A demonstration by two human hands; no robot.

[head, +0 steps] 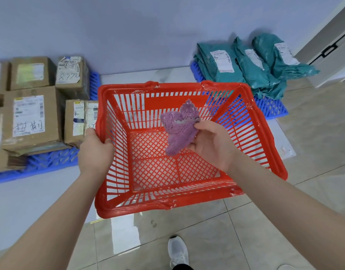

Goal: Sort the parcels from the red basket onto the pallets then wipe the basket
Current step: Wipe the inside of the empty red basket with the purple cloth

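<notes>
The red basket (128, 208) is seen in the middle of the view, between the two pallets, with its open top turned up towards the camera. Its left rim is gripped by the left hand (95, 151), whose fingers are curled over the edge and into the basket. A crumpled purple cloth (179, 125) is held by the right hand (212, 145) inside the basket, above its mesh bottom; the cloth is pinched between the thumb and the curled fingers, and most of it sticks out to the left and far side of the hand. Whether the cloth touches the basket cannot be told. White smears are seen on the basket's rim at the far and near edges.

On the left, cardboard boxes (33, 117) with printed labels are stacked close together on a blue pallet (50, 162). On the far right, teal mailer bags (222, 63) are laid overlapping on a second blue pallet (269, 108), against the wall. A grey shoe (177, 252) is seen on the tiled floor near the bottom edge, nearer than the basket.
</notes>
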